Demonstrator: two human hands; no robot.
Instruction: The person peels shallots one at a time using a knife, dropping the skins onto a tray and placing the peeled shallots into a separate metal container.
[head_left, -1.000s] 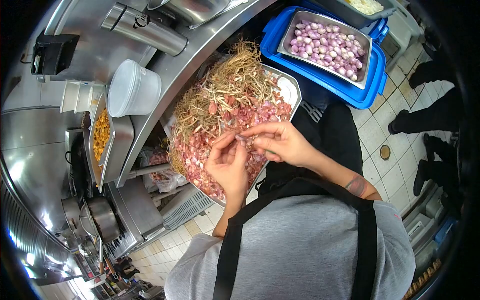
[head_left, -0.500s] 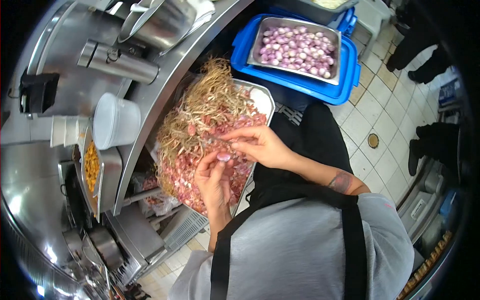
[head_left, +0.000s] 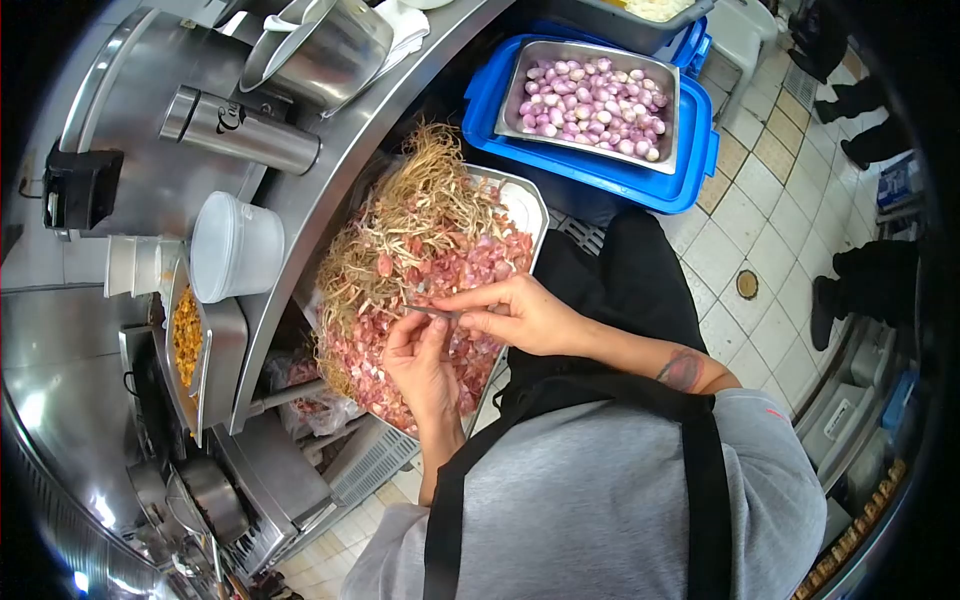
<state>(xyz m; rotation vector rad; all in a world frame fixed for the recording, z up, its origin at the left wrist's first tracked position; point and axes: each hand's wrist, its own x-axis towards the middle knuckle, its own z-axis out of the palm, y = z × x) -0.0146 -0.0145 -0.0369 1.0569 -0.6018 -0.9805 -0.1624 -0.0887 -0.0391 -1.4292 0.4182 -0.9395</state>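
My right hand (head_left: pixel 515 315) is closed on a small knife (head_left: pixel 430 312), whose thin dark blade points left. My left hand (head_left: pixel 422 368) is pinched just below the blade, around a shallot that its fingertips now mostly hide. Both hands are close together above a large tray (head_left: pixel 537 195) heaped with shallot skins (head_left: pixel 465 265) and dry roots (head_left: pixel 425 205). Beyond it, a metal pan (head_left: pixel 590 46) of peeled purple-white shallots (head_left: pixel 590 105) rests on a blue lid (head_left: pixel 690 165).
Along the left runs a steel counter (head_left: pixel 345 150) with a steel flask (head_left: pixel 245 130), a white tub (head_left: pixel 235 245) and a pan of yellow food (head_left: pixel 187 335). A grey bin (head_left: pixel 655 28) stands at the back. Other people's dark-clad legs (head_left: pixel 875 290) show at the right.
The left fingers have closed over the shallot, which showed plainly before. The knife blade now lies across the left fingertips. At the upper right, other people's legs have shifted.
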